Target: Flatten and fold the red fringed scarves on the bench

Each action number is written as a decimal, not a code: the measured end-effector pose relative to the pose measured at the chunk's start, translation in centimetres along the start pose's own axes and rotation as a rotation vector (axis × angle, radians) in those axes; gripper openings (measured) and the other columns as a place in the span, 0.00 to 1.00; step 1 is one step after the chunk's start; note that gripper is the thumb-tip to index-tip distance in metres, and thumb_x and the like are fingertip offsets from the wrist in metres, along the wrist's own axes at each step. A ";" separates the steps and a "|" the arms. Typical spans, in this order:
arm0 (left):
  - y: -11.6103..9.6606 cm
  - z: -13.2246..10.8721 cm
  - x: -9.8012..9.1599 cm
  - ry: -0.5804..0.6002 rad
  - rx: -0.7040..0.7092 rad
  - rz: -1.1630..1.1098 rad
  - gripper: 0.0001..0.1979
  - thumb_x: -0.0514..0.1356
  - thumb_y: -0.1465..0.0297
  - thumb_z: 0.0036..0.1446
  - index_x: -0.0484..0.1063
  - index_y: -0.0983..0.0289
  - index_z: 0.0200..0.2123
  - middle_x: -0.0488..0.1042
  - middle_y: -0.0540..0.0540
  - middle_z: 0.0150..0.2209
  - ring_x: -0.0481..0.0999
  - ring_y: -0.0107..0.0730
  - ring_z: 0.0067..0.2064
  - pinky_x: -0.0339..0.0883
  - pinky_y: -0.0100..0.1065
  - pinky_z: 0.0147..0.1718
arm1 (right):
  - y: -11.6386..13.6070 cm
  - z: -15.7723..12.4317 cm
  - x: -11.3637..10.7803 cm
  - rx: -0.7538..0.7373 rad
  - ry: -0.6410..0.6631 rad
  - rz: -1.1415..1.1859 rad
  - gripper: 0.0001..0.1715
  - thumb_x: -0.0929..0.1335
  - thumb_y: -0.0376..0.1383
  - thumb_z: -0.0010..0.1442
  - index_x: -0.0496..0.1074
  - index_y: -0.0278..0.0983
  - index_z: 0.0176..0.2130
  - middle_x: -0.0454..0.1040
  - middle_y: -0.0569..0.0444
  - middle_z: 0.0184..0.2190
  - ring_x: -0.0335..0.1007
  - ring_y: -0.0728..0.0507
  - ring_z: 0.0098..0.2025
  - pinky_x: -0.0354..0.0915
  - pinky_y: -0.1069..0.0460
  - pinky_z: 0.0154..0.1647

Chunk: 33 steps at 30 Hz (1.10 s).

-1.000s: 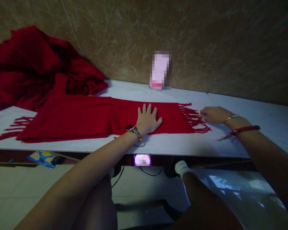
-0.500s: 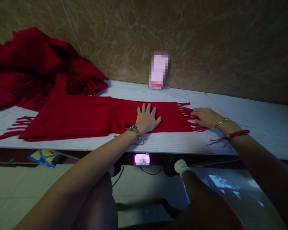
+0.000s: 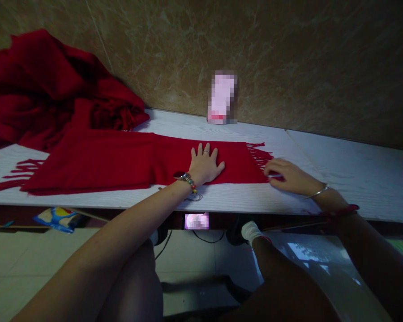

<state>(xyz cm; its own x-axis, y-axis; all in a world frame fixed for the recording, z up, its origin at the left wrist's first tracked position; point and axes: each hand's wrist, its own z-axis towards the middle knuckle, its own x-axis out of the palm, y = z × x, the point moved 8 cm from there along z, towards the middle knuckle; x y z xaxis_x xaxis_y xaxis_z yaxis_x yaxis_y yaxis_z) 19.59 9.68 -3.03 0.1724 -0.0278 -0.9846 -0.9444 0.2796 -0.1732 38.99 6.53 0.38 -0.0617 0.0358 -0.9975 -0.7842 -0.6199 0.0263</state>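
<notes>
A folded red scarf (image 3: 121, 161) lies along the white table, with fringes at both its left and right ends. Flat on its right part rests my left hand (image 3: 204, 165), fingers spread, nothing gripped. My right hand (image 3: 284, 175) is at the lower corner of the right fringe, its fingers curled and pinched together; whether strands are between the fingertips is too small to tell. Behind and to the left, a heap of crumpled red fabric (image 3: 50, 85) touches the scarf.
The white table (image 3: 339, 179) runs along a brown marbled wall. A blurred pink object (image 3: 221, 96) leans at the wall. Below the front edge are a blue and yellow packet (image 3: 58, 219), a lit screen (image 3: 196, 221) and my legs.
My right hand has moved slightly down along the fringe, its wrist lower, and the upper strands lie uncovered. My left hand stays spread on the scarf. The view has shifted slightly.
</notes>
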 end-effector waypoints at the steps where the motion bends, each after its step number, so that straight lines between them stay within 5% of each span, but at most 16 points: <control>1: 0.0 0.0 0.0 0.001 -0.001 0.001 0.33 0.40 0.53 0.61 0.51 0.63 0.64 0.48 0.60 0.67 0.43 0.53 0.67 0.43 0.55 0.61 | 0.7 0.2 0.6 -0.024 0.030 -0.018 0.07 0.61 0.31 0.49 0.68 0.40 0.29 0.73 0.48 0.33 0.68 0.39 0.40 0.63 0.45 0.42; 4: 0.0 0.0 0.0 0.000 0.006 0.001 0.33 0.40 0.53 0.61 0.51 0.65 0.64 0.48 0.62 0.67 0.44 0.54 0.67 0.43 0.54 0.61 | 0.4 -0.1 1.6 -0.009 0.090 -0.131 0.09 0.60 0.30 0.49 0.68 0.39 0.28 0.73 0.47 0.32 0.68 0.39 0.38 0.62 0.46 0.40; 12: 0.0 0.0 0.0 -0.005 0.003 -0.009 0.33 0.40 0.53 0.61 0.51 0.65 0.64 0.48 0.62 0.67 0.43 0.54 0.67 0.42 0.54 0.61 | -5.7 -4.6 0.7 0.184 0.197 -0.228 0.12 0.58 0.29 0.51 0.69 0.39 0.27 0.74 0.45 0.30 0.71 0.38 0.36 0.65 0.44 0.39; 18: -0.1 0.0 -0.1 0.001 0.009 0.004 0.33 0.40 0.53 0.61 0.51 0.64 0.64 0.48 0.62 0.67 0.44 0.54 0.67 0.43 0.55 0.61 | -0.2 -2.4 -1.3 0.065 -0.043 0.003 0.10 0.61 0.34 0.53 0.70 0.39 0.34 0.75 0.46 0.37 0.69 0.38 0.43 0.64 0.42 0.47; 23: 0.0 -0.1 -0.1 -0.009 0.010 0.006 0.33 0.40 0.53 0.62 0.52 0.65 0.64 0.48 0.62 0.67 0.44 0.54 0.67 0.44 0.54 0.61 | 3.5 -0.6 0.2 -0.066 0.042 0.045 0.08 0.61 0.32 0.50 0.69 0.39 0.29 0.73 0.48 0.32 0.69 0.40 0.37 0.64 0.45 0.42; 33: -0.1 0.0 -0.1 -0.022 0.014 -0.005 0.33 0.40 0.53 0.61 0.53 0.66 0.64 0.49 0.64 0.66 0.45 0.55 0.66 0.44 0.55 0.61 | -3.9 -5.6 0.5 0.172 0.183 -0.133 0.07 0.60 0.31 0.48 0.61 0.42 0.23 0.70 0.49 0.26 0.69 0.39 0.32 0.65 0.45 0.37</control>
<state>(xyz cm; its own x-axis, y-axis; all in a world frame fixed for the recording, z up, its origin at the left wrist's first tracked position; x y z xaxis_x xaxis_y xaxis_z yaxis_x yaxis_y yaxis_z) 19.67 9.62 -2.90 0.1838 -0.0083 -0.9829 -0.9395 0.2926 -0.1781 45.48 4.58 -0.57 0.1493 -0.0437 -0.9878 -0.8723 -0.4763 -0.1108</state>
